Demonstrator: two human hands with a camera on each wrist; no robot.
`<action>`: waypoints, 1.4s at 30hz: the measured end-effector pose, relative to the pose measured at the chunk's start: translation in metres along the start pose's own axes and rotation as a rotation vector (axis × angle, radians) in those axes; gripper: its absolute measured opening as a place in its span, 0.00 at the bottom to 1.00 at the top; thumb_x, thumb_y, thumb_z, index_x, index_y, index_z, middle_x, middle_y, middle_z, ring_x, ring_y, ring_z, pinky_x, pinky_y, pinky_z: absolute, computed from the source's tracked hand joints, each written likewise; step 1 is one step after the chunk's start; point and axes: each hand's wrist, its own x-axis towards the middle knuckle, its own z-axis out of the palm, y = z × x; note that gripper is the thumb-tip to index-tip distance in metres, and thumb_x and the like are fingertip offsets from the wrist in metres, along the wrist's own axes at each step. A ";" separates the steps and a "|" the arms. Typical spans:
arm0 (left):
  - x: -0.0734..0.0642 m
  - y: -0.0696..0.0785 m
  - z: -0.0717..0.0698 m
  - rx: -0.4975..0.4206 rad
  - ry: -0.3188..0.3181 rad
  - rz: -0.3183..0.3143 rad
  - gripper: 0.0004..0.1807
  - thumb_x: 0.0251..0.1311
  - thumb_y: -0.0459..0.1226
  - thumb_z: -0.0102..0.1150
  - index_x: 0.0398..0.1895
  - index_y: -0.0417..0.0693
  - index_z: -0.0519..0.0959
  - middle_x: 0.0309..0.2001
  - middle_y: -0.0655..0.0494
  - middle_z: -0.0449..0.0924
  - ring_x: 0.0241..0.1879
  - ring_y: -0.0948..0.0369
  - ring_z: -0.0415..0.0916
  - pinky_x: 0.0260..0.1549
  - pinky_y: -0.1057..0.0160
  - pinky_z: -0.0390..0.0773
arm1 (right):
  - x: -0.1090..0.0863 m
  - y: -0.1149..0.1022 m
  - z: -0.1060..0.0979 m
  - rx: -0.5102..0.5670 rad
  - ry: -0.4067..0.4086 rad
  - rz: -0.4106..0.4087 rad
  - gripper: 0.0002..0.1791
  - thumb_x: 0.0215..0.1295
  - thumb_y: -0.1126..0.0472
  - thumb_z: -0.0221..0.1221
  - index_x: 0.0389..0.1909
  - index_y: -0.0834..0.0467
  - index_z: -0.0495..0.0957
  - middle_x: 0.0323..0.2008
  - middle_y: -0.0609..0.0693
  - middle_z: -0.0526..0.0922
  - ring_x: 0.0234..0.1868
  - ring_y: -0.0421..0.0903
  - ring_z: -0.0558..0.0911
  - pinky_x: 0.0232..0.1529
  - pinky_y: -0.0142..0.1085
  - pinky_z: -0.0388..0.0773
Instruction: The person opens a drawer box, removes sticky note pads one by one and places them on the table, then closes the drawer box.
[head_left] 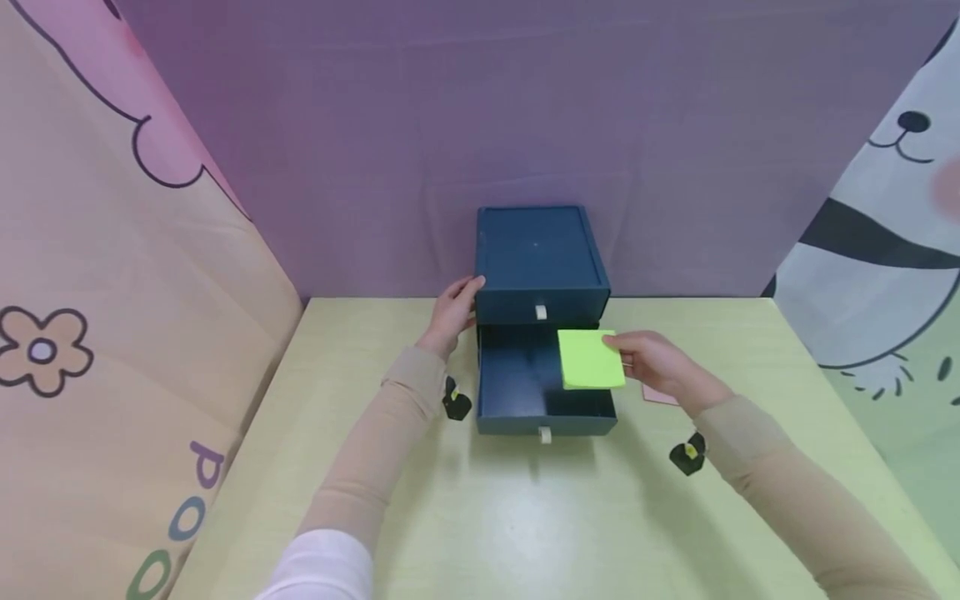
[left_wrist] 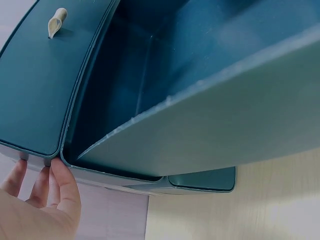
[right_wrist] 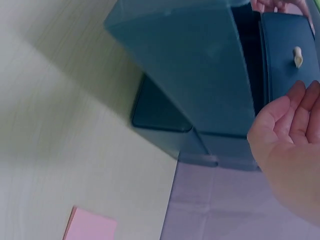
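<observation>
A dark blue drawer cabinet stands against the purple backdrop. Its middle drawer is pulled out, and inner walls and floor show in the left wrist view. The top drawer and bottom drawer are closed. My left hand presses its fingertips to the cabinet's left side. My right hand pinches a yellow-green sticky note pad by its right edge, above the right part of the pulled-out drawer. In the right wrist view, the right hand hides the pad almost entirely.
A pink sticky note pad lies on the pale table to the right of the cabinet, partly behind my right hand in the head view. Small white pull tabs stick out from the drawer fronts. Printed cloth walls enclose both sides.
</observation>
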 end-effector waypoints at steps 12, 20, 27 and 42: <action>-0.001 0.000 0.000 -0.006 -0.009 0.008 0.32 0.64 0.52 0.54 0.68 0.50 0.65 0.68 0.49 0.64 0.63 0.50 0.66 0.60 0.51 0.70 | -0.014 0.008 -0.028 0.035 -0.011 0.027 0.18 0.73 0.63 0.45 0.31 0.50 0.82 0.32 0.41 0.84 0.34 0.36 0.81 0.40 0.29 0.78; 0.000 0.000 0.000 -0.003 0.000 0.004 0.31 0.63 0.52 0.54 0.68 0.51 0.66 0.67 0.50 0.65 0.62 0.50 0.67 0.59 0.52 0.70 | -0.019 0.021 -0.048 0.044 -0.021 0.073 0.21 0.74 0.64 0.40 0.31 0.50 0.82 0.32 0.41 0.84 0.34 0.37 0.81 0.40 0.30 0.78; -0.001 0.000 0.000 -0.013 0.004 0.002 0.31 0.63 0.52 0.54 0.68 0.51 0.66 0.67 0.51 0.64 0.62 0.50 0.67 0.60 0.52 0.70 | -0.022 0.032 -0.066 0.080 -0.047 0.041 0.21 0.75 0.64 0.39 0.33 0.50 0.81 0.33 0.41 0.85 0.35 0.37 0.82 0.40 0.29 0.77; -0.002 0.000 0.001 -0.010 -0.001 -0.002 0.32 0.64 0.53 0.54 0.68 0.51 0.65 0.68 0.51 0.64 0.62 0.50 0.66 0.61 0.52 0.69 | -0.035 0.060 -0.096 0.150 -0.087 0.054 0.21 0.76 0.62 0.39 0.35 0.50 0.82 0.34 0.41 0.86 0.37 0.36 0.82 0.42 0.30 0.78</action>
